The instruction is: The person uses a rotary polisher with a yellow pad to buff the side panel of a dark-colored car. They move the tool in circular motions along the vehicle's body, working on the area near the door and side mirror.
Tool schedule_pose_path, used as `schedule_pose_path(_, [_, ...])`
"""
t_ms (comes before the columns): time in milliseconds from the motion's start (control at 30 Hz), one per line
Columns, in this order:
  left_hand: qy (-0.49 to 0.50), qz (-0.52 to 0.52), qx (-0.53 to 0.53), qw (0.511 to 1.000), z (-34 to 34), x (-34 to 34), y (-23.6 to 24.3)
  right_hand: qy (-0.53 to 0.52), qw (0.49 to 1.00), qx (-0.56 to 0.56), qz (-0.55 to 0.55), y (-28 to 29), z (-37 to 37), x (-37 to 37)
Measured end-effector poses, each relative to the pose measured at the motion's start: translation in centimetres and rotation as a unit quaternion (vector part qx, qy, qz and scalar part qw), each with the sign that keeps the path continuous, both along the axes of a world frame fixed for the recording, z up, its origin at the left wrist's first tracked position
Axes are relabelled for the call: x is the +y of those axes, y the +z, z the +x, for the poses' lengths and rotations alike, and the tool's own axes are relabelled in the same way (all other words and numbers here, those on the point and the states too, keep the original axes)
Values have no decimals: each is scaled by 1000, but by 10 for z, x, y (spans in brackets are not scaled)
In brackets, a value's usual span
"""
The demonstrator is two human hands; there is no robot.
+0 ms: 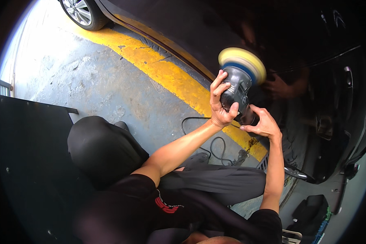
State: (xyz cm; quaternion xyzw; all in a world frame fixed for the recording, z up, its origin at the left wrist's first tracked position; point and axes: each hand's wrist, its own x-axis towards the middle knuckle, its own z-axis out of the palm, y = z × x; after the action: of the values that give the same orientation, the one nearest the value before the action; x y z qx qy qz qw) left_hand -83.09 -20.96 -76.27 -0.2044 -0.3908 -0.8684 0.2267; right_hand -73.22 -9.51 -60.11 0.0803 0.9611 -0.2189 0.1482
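A black power polisher (236, 90) with a blue backing plate and a round yellow foam pad (239, 57) is held tilted at the side of a glossy dark car (183, 24). The pad faces the paintwork and seems to lie against it; its edge looks smeared, as if spinning. My left hand (223, 103) wraps around the polisher's body near the pad, fingers over the top. Lower down, my right hand (265, 123) grips the rear end of the machine, its thumb underneath. Both hands and the pad show as reflections in the paint.
A black cord (184, 126) trails in loops over the grey floor (97, 77) near my feet. A yellow painted stripe (150, 65) runs along the car. The car's wheel (83, 14) is at the far left. A dark panel (24, 162) stands at my left.
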Motion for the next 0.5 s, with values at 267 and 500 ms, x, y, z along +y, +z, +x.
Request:
schedule_pose_path(267, [17, 21, 7, 1000, -14, -7, 7, 16, 1000, 16, 8, 2, -9, -6])
schedule_pose_path(500, [21, 48, 3, 999, -28, -19, 26, 23, 999, 41, 15, 12, -16, -20])
